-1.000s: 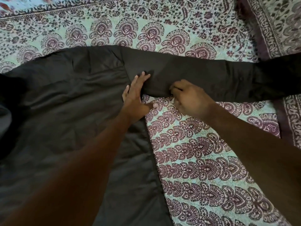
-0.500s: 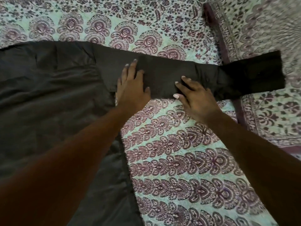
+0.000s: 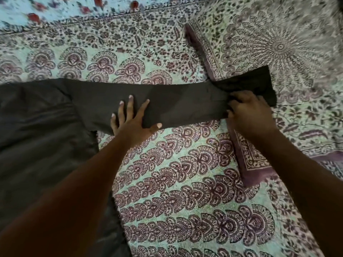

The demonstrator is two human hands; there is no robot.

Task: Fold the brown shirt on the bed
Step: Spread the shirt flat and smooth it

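The brown shirt (image 3: 40, 130) lies flat on the bed, its body filling the left side. One long sleeve (image 3: 185, 102) stretches right across the patterned bedsheet (image 3: 185, 182), and its cuff (image 3: 259, 84) rests on a pillow. My left hand (image 3: 132, 119) presses flat on the sleeve near the armpit, fingers spread. Near the cuff, my right hand (image 3: 248, 112) lies on the sleeve with curled fingers that seem to pinch the fabric.
A pillow (image 3: 278, 43) in a matching paisley cover lies at the upper right, its corner under the sleeve end. A light blue floral cloth (image 3: 55, 8) runs along the top edge. The sheet continues below and right of the shirt.
My right hand slid right along the sleeve from its middle to near the cuff and curled its fingers. My left hand shifted slightly right on the sleeve, still flat. The sleeve looks smoother.
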